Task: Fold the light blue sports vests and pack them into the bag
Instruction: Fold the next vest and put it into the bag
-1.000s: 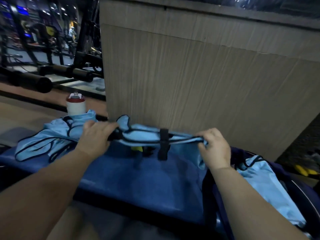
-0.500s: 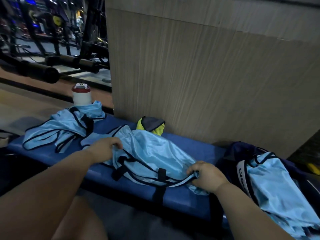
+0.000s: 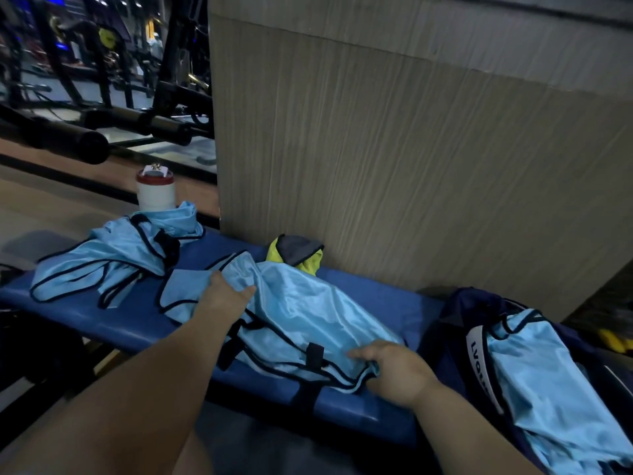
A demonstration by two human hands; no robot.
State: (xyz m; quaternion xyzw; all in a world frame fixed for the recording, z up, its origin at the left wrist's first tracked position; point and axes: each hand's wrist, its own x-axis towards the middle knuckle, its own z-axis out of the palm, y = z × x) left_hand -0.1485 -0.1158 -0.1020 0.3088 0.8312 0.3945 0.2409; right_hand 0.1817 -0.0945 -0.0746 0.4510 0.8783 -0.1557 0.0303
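A light blue vest with dark trim (image 3: pixel 298 310) lies spread across the blue bench (image 3: pixel 394 303). My left hand (image 3: pixel 226 296) rests flat on its left part, fingers apart. My right hand (image 3: pixel 394 368) lies on its lower right corner, fingers loosely spread; I cannot see a firm grip. A heap of more light blue vests (image 3: pixel 113 258) sits at the bench's left end. The dark navy bag (image 3: pixel 455 323) stands open at the right with folded light blue vests (image 3: pixel 534 382) inside.
A white and red bottle (image 3: pixel 156 192) stands behind the left heap. A yellow and grey garment (image 3: pixel 296 252) lies against the wood-grain wall (image 3: pixel 411 166). Black gym machines (image 3: pixel 102 121) fill the far left. The floor shows below the bench.
The vest was held stretched in the air between both hands; it now lies laid out on the bench, and both hands have loosened and rest on top of it.
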